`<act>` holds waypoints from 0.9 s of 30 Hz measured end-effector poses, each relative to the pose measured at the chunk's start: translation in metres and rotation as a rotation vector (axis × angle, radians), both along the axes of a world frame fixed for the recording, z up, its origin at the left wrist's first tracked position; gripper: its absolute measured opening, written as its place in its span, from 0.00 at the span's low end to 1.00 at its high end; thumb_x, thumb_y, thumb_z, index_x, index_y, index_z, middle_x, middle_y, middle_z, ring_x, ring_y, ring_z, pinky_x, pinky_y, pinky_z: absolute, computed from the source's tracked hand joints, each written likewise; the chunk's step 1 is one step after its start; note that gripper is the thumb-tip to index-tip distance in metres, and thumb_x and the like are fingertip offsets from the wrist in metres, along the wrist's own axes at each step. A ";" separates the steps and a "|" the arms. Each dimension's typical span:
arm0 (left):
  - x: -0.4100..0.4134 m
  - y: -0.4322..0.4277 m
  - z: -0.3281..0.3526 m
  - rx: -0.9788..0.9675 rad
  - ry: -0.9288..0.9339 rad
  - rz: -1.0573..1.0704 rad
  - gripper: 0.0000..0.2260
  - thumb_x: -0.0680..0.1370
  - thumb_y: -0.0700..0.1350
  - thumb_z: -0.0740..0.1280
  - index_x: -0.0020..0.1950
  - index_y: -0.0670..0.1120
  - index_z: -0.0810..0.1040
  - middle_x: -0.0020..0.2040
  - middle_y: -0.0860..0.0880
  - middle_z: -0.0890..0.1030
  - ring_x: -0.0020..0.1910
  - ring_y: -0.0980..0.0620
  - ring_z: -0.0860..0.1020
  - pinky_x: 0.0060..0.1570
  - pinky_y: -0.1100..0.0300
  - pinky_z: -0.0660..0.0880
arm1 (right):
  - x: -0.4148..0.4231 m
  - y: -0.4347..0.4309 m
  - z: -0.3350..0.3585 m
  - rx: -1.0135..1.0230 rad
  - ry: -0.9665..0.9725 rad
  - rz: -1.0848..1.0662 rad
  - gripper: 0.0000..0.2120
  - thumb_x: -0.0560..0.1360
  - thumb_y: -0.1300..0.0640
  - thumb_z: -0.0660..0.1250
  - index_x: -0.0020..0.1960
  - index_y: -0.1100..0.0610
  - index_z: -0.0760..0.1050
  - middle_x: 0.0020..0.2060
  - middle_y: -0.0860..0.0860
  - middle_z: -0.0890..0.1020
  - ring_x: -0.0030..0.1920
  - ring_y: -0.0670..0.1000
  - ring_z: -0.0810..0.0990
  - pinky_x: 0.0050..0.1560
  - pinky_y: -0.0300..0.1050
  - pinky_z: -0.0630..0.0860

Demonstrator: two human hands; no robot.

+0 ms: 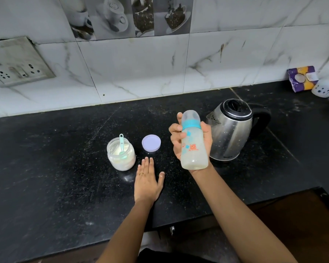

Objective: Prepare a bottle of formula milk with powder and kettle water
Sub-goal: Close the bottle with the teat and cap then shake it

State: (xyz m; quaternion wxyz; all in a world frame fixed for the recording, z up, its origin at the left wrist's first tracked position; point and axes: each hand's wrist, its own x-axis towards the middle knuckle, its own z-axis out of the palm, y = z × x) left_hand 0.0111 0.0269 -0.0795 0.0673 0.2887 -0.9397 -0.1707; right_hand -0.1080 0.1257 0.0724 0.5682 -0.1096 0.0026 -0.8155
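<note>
My right hand (176,141) grips a baby bottle (193,143) and holds it upright above the black counter (55,168). The bottle has a teal ring and a clear cap on top, and cloudy milky liquid fills it. My left hand (147,182) lies flat on the counter, fingers spread, holding nothing. Just left of its fingertips stands an open glass jar (121,155) of white powder with a teal scoop (122,144) standing in it. The jar's lilac lid (151,142) lies flat beside it. A steel kettle (231,130) with a black handle stands right behind the bottle, lid closed.
A tiled wall runs along the back, with a socket plate (17,61) at the left. A purple and yellow packet (303,78) and a white object (325,88) sit in the far right corner. The counter's front edge steps back at the lower right.
</note>
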 end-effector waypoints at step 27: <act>0.000 -0.001 0.000 0.004 0.007 -0.005 0.37 0.74 0.63 0.38 0.78 0.43 0.49 0.78 0.45 0.51 0.77 0.51 0.46 0.73 0.60 0.37 | -0.009 -0.011 0.012 0.195 0.160 -0.119 0.25 0.64 0.53 0.76 0.57 0.61 0.72 0.41 0.58 0.77 0.31 0.53 0.77 0.28 0.44 0.77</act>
